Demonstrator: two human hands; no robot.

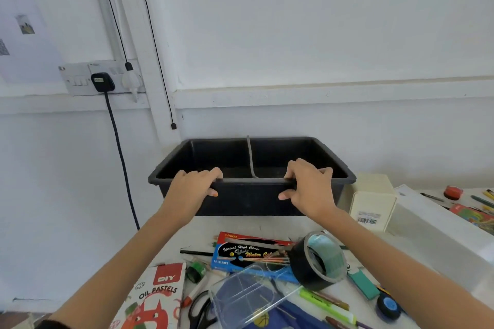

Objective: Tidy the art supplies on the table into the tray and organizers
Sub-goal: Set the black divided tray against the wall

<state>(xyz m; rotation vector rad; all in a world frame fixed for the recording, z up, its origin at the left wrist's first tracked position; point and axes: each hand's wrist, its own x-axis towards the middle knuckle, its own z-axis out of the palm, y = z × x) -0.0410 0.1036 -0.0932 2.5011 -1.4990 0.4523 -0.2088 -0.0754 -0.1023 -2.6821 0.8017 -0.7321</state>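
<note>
At twelve o'clock on the table point(417, 248), left hand point(193, 185) and right hand point(307, 187) grip the black tray point(248, 199) by its near rim; tape roll point(318, 260), watercolour box point(248, 254) and clear organizer point(250, 298) crowd six o'clock.

The tray point(248, 200) stands at the far side of the table point(203, 224), close to the wall, with a divider point(250, 157) running front to back that splits it into a left and a right compartment. The left hand point(192, 185) grips its near rim left of the divider, and the right hand point(307, 184) grips it right of the divider. A carton point(373, 200) stands just right of the tray. Before the tray lies the water colour box point(248, 254), with the tape roll point(318, 259) tilted on its right end and the organizer point(246, 299) overlapping its near edge. The oil pastels box point(157, 299) lies nearest on the left, with the scissors point(200, 310) between it and the organizer.
</note>
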